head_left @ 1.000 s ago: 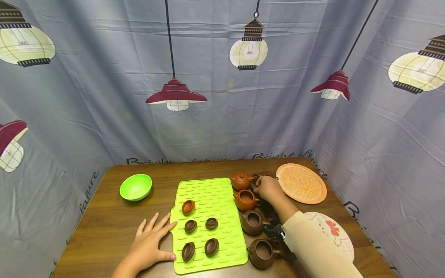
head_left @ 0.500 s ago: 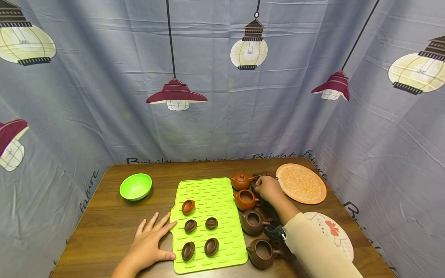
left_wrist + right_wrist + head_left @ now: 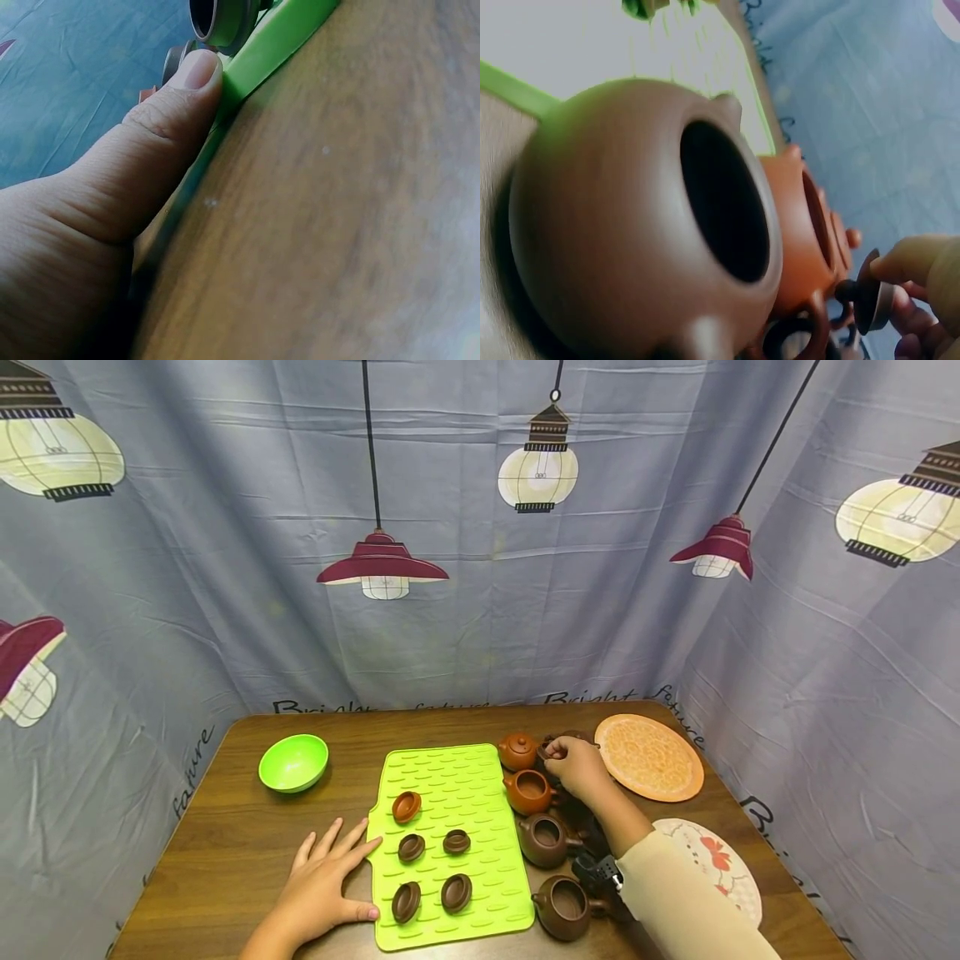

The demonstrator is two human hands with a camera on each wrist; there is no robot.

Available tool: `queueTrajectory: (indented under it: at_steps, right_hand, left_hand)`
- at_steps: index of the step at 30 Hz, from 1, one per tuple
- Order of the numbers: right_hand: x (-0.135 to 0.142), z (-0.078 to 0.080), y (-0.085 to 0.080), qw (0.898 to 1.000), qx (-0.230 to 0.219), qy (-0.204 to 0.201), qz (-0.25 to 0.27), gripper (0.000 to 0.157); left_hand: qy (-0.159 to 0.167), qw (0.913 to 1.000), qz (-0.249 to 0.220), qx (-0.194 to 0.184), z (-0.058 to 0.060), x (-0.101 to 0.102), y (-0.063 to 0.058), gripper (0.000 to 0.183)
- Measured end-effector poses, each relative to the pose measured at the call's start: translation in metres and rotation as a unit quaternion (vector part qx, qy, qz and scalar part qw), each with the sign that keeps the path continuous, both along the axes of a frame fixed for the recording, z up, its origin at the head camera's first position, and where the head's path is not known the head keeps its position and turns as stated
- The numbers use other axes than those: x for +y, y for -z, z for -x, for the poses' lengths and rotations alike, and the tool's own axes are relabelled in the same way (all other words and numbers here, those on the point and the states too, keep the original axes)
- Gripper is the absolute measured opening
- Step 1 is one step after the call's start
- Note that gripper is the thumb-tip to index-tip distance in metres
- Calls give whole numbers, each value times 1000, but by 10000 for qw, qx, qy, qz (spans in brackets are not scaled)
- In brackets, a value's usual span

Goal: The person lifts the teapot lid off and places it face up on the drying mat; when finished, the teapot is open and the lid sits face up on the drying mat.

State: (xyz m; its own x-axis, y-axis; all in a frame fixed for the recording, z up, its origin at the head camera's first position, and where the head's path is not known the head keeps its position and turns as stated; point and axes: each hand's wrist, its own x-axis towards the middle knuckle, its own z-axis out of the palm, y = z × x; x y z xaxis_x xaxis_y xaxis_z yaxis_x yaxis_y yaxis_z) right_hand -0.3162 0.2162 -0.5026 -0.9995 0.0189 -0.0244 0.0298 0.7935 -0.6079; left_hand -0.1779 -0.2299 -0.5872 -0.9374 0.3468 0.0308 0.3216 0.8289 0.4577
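My right hand (image 3: 581, 768) pinches a dark brown teapot lid (image 3: 873, 296) by its rim, beside the small orange lidded teapot (image 3: 517, 752). Its knob points away from the fingers in the right wrist view. Nearer stand an orange teapot (image 3: 529, 791) and two brown teapots (image 3: 545, 840) (image 3: 564, 907), all without lids. Another dark teapot is mostly hidden behind the right hand. My left hand (image 3: 322, 885) lies with spread fingers at the left edge of the green mat (image 3: 442, 768); the thumb (image 3: 165, 120) touches that edge. On the mat lie an orange lid (image 3: 406, 807) and several brown lids (image 3: 457, 893).
A green bowl (image 3: 293, 764) stands at the back left of the wooden table (image 3: 225, 843). An orange round placemat (image 3: 649, 757) and a white patterned one (image 3: 712, 860) lie on the right, the latter partly under the right sleeve (image 3: 690, 893). A curtain hangs behind.
My right hand has shifted and turned slightly, and the brown lid in its fingers now shows more plainly beside the orange lidded teapot. My left hand stays where it was.
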Motion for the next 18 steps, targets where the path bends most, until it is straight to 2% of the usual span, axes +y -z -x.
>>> queueTrajectory:
  at_steps: [8, 18]
  right_hand:
    - [-27, -10, -12, 9976, 286, -384, 500, 6]
    - [-70, -20, -17, 9927, 129, -695, 976, 7]
  left_hand:
    - [-3, 10000, -54, -5, -1, 0, -1, 113]
    - [6, 9998, -165, 54, -2, 0, -3, 113]
